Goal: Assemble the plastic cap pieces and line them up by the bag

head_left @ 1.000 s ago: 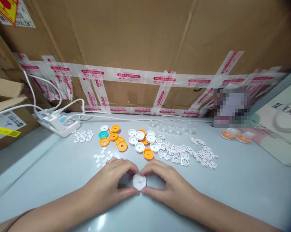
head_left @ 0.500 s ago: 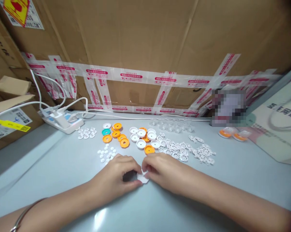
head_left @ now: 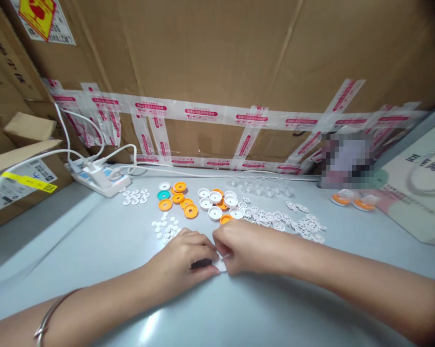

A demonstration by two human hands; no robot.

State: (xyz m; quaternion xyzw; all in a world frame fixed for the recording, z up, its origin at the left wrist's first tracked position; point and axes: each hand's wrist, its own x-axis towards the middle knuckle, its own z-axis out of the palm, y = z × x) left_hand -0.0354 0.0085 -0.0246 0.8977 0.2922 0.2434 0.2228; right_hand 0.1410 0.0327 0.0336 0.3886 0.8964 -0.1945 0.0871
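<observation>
- White part (head_left: 221, 264): low on the surface (head_left: 188, 313), between the fingers of both hands; its far side is largely covered by them.
- Left hand (head_left: 188, 255): thumb and forefinger bent round the white part, pinching its edge.
- Right hand (head_left: 244, 245): fingers curled closely at the white part, touching it; whether they pinch it cannot be told.
- Small white discs (head_left: 159, 236): just beyond the left fingers, partly hidden by the hand.
- Orange rings (head_left: 191, 211) and one teal ring (head_left: 163, 194): farther beyond the left fingers.
- White round cups (head_left: 215, 213): directly beyond the fingers of both hands, with orange ones among them.
- White openwork pieces (head_left: 279, 217): heaped beyond the right fingers and to their right.
- Clear parts (head_left: 268, 189): farther out than the openwork, near the carton (head_left: 210, 53).
</observation>
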